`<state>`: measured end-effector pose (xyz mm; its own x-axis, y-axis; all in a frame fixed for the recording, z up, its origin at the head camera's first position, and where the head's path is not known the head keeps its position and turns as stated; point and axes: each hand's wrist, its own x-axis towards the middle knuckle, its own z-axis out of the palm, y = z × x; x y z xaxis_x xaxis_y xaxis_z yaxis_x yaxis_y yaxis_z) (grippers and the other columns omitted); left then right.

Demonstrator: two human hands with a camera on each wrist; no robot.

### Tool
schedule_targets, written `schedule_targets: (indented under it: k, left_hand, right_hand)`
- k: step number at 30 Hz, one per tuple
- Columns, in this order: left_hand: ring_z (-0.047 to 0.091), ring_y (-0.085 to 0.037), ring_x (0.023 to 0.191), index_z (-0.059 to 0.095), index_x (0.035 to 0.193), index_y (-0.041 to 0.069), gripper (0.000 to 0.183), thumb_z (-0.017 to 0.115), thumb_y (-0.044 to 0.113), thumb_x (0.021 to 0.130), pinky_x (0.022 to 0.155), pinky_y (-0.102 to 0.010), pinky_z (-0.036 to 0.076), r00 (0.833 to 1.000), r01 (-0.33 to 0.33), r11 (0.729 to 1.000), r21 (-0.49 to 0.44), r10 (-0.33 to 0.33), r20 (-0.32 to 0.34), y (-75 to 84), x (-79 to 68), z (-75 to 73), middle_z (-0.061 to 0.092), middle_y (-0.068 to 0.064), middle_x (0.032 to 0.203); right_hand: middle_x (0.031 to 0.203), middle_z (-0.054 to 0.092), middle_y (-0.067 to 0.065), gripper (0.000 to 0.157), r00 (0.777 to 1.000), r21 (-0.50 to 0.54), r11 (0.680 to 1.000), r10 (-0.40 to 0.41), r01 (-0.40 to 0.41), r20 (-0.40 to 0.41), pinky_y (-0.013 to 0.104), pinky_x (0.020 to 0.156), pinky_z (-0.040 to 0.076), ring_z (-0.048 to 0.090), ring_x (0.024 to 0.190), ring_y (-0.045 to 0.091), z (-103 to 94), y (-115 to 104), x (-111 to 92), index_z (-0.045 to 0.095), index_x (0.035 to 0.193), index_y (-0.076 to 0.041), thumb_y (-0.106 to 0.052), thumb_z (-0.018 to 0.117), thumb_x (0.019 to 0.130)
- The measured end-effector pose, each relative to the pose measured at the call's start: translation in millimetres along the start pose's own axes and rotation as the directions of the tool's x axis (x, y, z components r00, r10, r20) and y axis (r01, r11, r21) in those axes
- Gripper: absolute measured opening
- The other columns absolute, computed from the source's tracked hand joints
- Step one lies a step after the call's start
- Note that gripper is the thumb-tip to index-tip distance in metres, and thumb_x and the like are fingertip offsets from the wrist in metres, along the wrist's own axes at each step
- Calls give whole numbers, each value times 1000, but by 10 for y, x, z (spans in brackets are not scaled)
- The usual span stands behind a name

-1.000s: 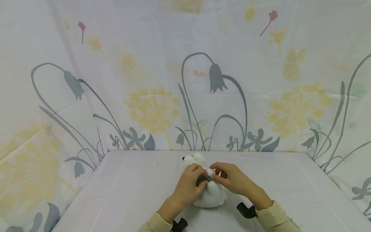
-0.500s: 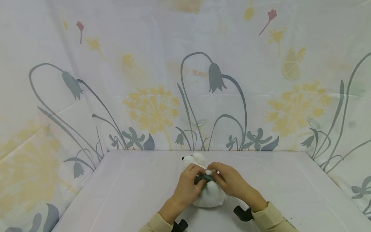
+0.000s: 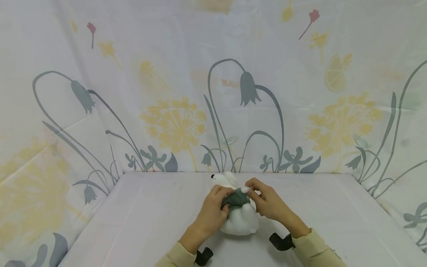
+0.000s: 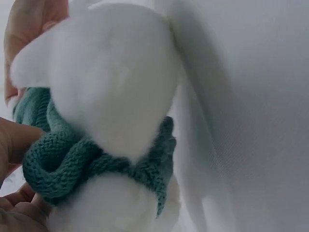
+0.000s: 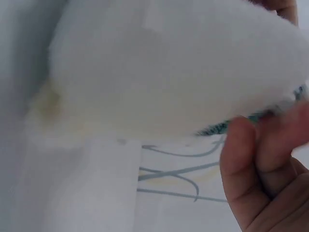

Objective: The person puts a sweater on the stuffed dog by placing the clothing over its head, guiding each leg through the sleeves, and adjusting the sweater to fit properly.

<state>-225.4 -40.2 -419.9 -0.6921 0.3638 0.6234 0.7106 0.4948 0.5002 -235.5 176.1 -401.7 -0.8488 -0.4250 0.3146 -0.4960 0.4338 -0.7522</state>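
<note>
A white plush toy with a black nose sits on the table, its head pointing away and to the left. Around its upper body lies a green knitted sweater, bunched into thick folds in the left wrist view. My left hand pinches the sweater's left side between thumb and fingers. On the other side, my right hand has its curled fingertips at a small white paw sticking out by the sweater's edge. The right wrist view shows those fingers beside the green edge, partly cut off by the frame.
A white-covered table lies under the toy. Behind it hangs a pale cloth printed with grey and yellow flowers. Black wrist devices jut out under both forearms, near the beige sleeves.
The green sweater has been spread wider across the toy's back. Both hands have moved slightly up, and the right fingers have shifted to the white paw. The toy has tilted a little.
</note>
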Motion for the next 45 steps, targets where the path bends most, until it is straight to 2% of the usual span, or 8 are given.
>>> schedule_targets:
  k: [7, 11, 16, 22, 28, 34, 41, 45]
  left_hand:
    - [58, -15, 88, 64, 111, 10, 32, 72, 1, 81, 78, -29, 51, 996, 75, 995, -62, -71, 60, 21, 5, -53, 58, -4, 100]
    - [56, -13, 84, 65, 105, 11, 24, 74, 8, 83, 74, -27, 49, 996, 82, 992, -101, -80, 27, 45, 6, -35, 58, -2, 99]
    - [53, -12, 77, 67, 97, 10, 23, 75, 1, 78, 71, -27, 49, 996, 54, 991, -121, -61, -62, 51, 4, 24, 60, 0, 95]
    - [55, -12, 77, 69, 96, 10, 22, 72, -4, 79, 71, -27, 50, 994, 55, 990, -128, -67, -89, 69, 11, 48, 62, 0, 95]
    - [59, -13, 86, 70, 100, 8, 28, 69, -8, 78, 74, -28, 51, 997, 32, 992, -120, -41, -71, 48, 13, 19, 62, -1, 97]
    - [60, -16, 90, 70, 99, 9, 30, 67, -10, 76, 79, -31, 51, 998, 23, 997, -77, -28, -63, 21, 23, -34, 60, -2, 95]
    - [59, -16, 93, 67, 104, 6, 28, 74, -1, 78, 82, -32, 50, 997, 71, 993, -97, -73, -19, 12, 15, -52, 64, -4, 100]
    - [60, -16, 97, 66, 104, 8, 29, 74, -1, 78, 85, -32, 49, 998, 70, 992, -104, -70, 9, 19, 19, -42, 64, -3, 103]
  right_hand:
    - [103, 61, 12, 15, 995, -10, 999, 34, -33, 89, 29, 39, 44, 56, 41, 24, 59, -2, -8, 48, 114, -19, -28, 41, 104]
    - [112, 61, 14, 20, 993, -10, 1000, -5, 6, 114, 30, 40, 46, 55, 40, 20, 102, -18, -6, 49, 119, -22, -30, 49, 101]
    - [109, 62, 12, 21, 993, 5, 997, -81, 81, 90, 27, 37, 45, 49, 37, 4, 149, -14, -16, 52, 121, -22, -26, 50, 100]
    - [100, 63, 12, 14, 994, 24, 994, -107, 106, 30, 24, 34, 41, 44, 35, -1, 168, 2, -21, 53, 114, -21, -17, 46, 102]
    - [86, 60, 7, 13, 998, 37, 998, -58, 58, -9, 24, 34, 41, 43, 37, 1, 144, 26, -1, 53, 112, -20, -21, 45, 102]
    - [88, 57, 10, 12, 999, 105, 994, -8, 13, -51, 23, 38, 40, 44, 43, 6, 111, 8, 15, 53, 111, -15, -20, 46, 102]
    - [87, 59, 3, 11, 1000, 55, 998, -24, 25, -12, 27, 63, 48, 58, 71, 10, 129, -5, 2, 50, 111, -17, -22, 47, 102]
    - [91, 61, 0, 17, 999, 13, 999, -47, 46, 24, 28, 62, 49, 58, 69, 11, 136, -19, 5, 52, 113, -22, -27, 56, 97]
